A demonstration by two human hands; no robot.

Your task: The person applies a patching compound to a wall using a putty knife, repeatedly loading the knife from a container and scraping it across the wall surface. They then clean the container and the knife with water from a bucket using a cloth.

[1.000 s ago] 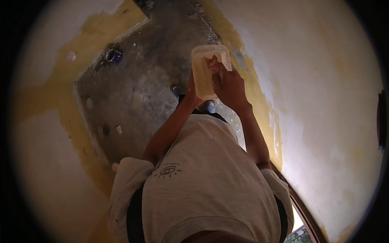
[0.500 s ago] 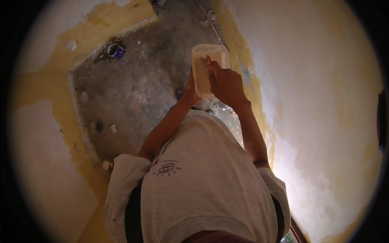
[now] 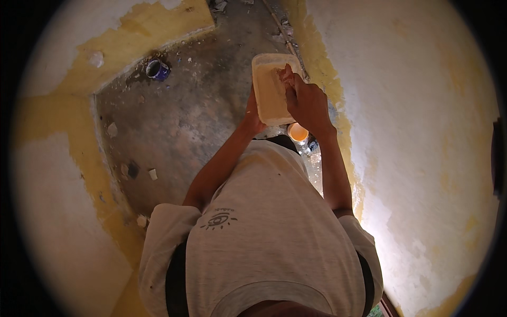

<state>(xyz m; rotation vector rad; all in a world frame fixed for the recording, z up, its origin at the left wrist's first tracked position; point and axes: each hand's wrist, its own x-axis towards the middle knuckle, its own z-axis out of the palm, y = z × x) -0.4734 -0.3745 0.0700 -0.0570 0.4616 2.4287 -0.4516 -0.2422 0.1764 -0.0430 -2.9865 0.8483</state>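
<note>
A pale rectangular plastic tub (image 3: pixel 272 58) is held up in front of me above the floor. Smooth cream-coloured paste or liquid (image 3: pixel 267 95) covers its inside. My left hand (image 3: pixel 253 113) grips the tub from its left side and underneath, most of its fingers hidden behind it. Over the tub's right side reaches my right hand (image 3: pixel 310 103), with fingers bent together and their tips at the contents. Pinkish, smeared matter shows around those fingertips; whether it is a held thing or coated fingers, I cannot make out.
To my right rises a wall (image 3: pixel 401 132), patchy white over yellow. A blue can (image 3: pixel 158 70) lies on the stained concrete floor (image 3: pixel 179 116) at the left. An orange-filled round container (image 3: pixel 298 132) stands below the tub. A long stick (image 3: pixel 280 26) lies by the right wall.
My right hand has shifted slightly right with its fingertips, toward the tub's right side. The tub has moved a little, and the orange-filled container has come into view beneath it.
</note>
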